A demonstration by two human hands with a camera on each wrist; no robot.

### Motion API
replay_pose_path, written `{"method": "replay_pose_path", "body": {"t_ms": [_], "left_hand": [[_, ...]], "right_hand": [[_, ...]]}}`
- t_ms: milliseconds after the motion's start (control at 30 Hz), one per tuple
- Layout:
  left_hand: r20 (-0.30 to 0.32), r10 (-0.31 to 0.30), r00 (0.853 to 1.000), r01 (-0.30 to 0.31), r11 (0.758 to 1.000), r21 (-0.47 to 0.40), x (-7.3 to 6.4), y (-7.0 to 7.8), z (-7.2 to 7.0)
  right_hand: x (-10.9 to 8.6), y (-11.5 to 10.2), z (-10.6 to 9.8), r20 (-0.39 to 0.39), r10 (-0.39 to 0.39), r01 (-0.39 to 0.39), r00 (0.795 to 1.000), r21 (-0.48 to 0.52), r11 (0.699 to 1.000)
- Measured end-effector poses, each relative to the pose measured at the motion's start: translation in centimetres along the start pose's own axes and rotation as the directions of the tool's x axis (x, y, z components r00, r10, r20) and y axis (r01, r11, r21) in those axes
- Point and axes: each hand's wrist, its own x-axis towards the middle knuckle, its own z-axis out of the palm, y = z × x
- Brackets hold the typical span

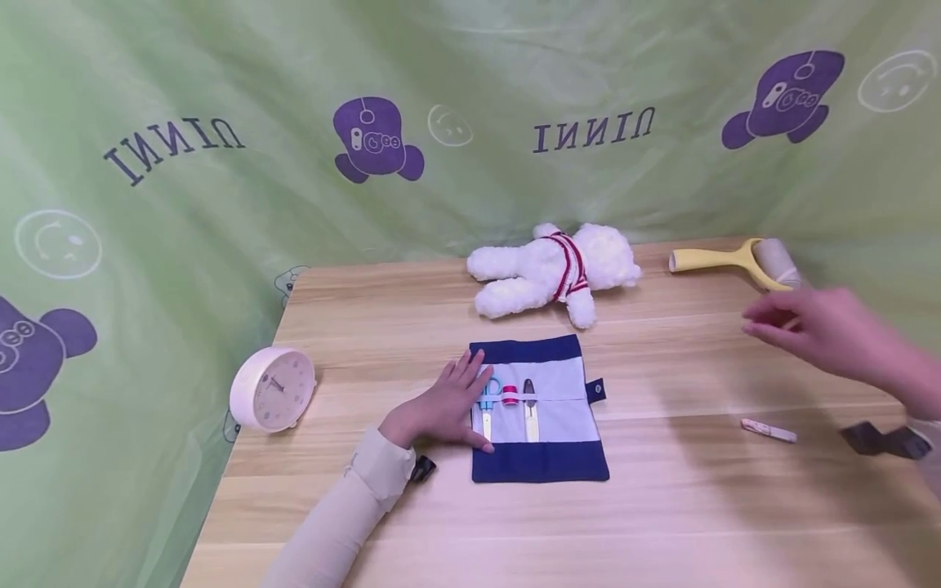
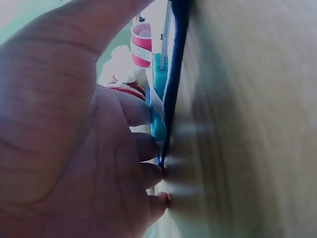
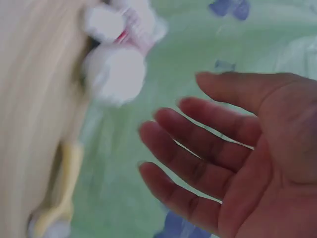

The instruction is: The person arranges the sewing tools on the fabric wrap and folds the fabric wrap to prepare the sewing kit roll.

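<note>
An unfolded navy fabric pouch with a pale lining lies on the table. Its elastic band holds blue-handled scissors, a red spool of thread and a slim tool with a dark upper end. My left hand rests at the pouch's left edge, fingers spread, beside the scissors. In the left wrist view, the fingertips touch the edge of the pouch and the tabletop. My right hand is above the table at the right, just in front of the lint roller. Its fingers bend loosely around nothing.
A white plush toy in a red-striped top lies behind the pouch. A pink round clock stands at the left table edge. A small white stick with reddish print lies at right. Green printed cloth hangs behind the table.
</note>
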Motion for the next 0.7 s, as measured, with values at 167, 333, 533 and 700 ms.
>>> {"method": "replay_pose_path", "body": {"t_ms": [167,333,533,700], "left_hand": [[0.003,-0.002,1.000,0.002,1.000,-0.008,-0.4,-0.1,-0.1],[0.011,-0.016,1.000,0.016,1.000,0.005,-0.3,0.0,-0.3],[0.020,-0.012,1.000,0.013,1.000,-0.009,-0.2,0.2,-0.6],[0.021,-0.019,1.000,0.019,1.000,0.007,-0.1,0.2,-0.6]], "right_hand": [[-3.5,2.4,2.3,0.108,0.003,0.004,0.994,-0.057,0.998],[-5.2,4.3,5.5,0.274,-0.031,0.038,0.961,-0.020,0.999],[-6.9,5.5,8.6,0.442,-0.077,0.020,0.894,0.131,0.991],[-7.0,5.9,10.0,0.459,-0.054,-0.017,0.887,0.148,0.989]]}}
